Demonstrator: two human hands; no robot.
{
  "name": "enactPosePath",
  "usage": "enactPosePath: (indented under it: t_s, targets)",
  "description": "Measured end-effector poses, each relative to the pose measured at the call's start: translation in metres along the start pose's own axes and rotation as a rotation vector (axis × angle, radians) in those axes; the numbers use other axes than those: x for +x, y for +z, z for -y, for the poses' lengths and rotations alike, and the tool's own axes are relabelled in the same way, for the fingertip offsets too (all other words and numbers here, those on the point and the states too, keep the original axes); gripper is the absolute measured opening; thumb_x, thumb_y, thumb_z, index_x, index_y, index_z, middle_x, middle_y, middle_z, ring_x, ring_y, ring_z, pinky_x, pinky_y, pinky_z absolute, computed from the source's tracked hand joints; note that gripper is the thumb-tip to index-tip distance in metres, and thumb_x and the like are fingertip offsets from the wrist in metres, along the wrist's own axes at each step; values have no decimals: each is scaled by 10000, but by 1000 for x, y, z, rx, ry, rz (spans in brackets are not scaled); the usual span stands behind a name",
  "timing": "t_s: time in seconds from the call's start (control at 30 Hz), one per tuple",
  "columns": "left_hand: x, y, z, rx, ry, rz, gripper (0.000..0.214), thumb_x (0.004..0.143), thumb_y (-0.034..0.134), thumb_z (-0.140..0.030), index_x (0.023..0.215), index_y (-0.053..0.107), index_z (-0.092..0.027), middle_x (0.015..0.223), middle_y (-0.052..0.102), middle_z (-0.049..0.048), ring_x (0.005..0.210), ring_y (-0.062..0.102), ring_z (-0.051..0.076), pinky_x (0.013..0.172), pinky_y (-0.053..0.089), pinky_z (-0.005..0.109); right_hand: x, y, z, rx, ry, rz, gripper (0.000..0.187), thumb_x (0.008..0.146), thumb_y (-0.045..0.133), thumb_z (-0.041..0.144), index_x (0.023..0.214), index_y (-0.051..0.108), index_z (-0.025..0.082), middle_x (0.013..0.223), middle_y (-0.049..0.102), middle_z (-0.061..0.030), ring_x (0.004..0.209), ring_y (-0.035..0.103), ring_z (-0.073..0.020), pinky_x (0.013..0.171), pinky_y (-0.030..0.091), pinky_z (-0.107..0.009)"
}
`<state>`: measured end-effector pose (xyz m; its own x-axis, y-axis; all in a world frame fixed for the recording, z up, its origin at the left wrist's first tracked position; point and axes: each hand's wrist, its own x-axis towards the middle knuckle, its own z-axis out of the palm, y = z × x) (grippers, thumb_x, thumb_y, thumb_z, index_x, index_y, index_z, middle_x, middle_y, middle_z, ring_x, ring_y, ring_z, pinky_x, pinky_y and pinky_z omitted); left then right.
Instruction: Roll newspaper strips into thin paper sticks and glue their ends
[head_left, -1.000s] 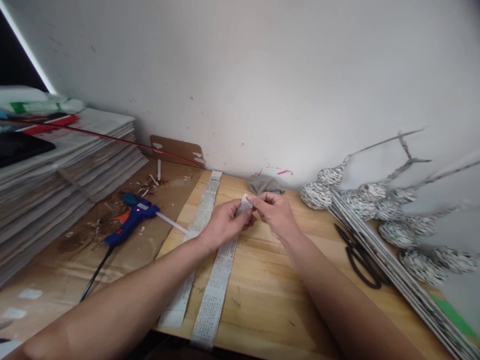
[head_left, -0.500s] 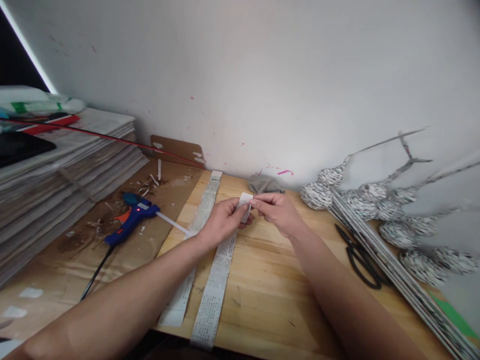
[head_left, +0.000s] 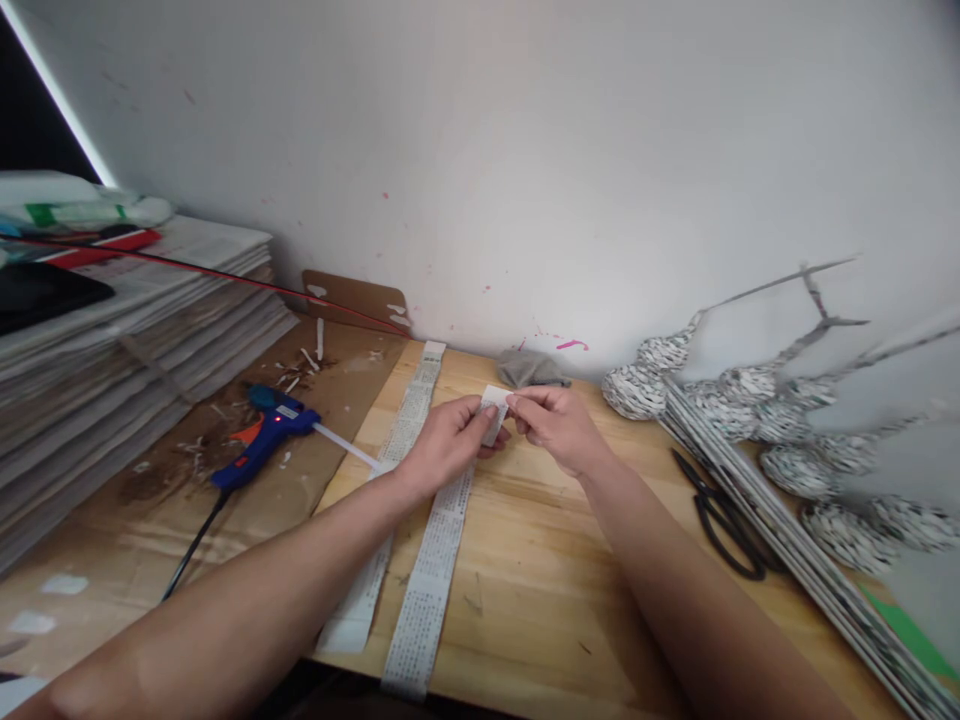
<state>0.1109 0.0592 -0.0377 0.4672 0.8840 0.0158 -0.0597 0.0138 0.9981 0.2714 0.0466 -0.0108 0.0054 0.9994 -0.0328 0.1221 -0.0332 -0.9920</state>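
Observation:
My left hand [head_left: 444, 445] and my right hand [head_left: 553, 426] meet over the wooden table [head_left: 540, 570]. Both pinch the far end of a long newspaper strip [head_left: 433, 575], which is lifted slightly and folded at its tip. The rest of that strip runs toward me and hangs over the table's front edge. A second newspaper strip [head_left: 409, 415] lies flat just to its left.
A blue glue gun [head_left: 262, 440] with a black cord rests on brown cardboard at left, beside a tall stack of sheets [head_left: 112, 350]. Black scissors [head_left: 720, 515], rolled paper sticks and paper balls [head_left: 750, 400] lie at right. A grey cloth [head_left: 529, 370] sits against the wall.
My hands have barely moved; the fingers have shifted a little on the strip's end, which now sits slightly more to the right.

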Motion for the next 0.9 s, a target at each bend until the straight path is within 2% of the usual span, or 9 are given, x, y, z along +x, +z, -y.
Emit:
enactPosePath:
  t_s: [0.4, 0.7, 0.9]
  targets:
    - [-1, 0, 0, 35, 12, 4, 319, 846, 549, -449, 944, 634, -157, 833, 709, 90, 755, 684, 197, 696, 570, 338, 2, 3, -8, 43, -5, -100, 314, 695, 716, 447, 717, 697, 134, 523, 513, 21, 447, 339, -63, 408, 235, -225]
    - [1, 0, 5, 124, 54, 21, 182, 811, 573, -295, 940, 620, -176, 885, 726, 76, 787, 696, 204, 728, 558, 331, 3, 5, -7, 91, -3, -130, 312, 658, 752, 451, 656, 664, 152, 480, 489, 39, 430, 352, -63, 424, 268, -230]
    - [2, -3, 8, 196, 88, 29, 180, 822, 564, -289, 959, 627, -190, 901, 725, 68, 826, 689, 210, 746, 535, 317, 2, 7, -7, 126, -11, -137, 324, 623, 779, 447, 652, 661, 147, 502, 516, 32, 435, 380, -60, 427, 296, -226]
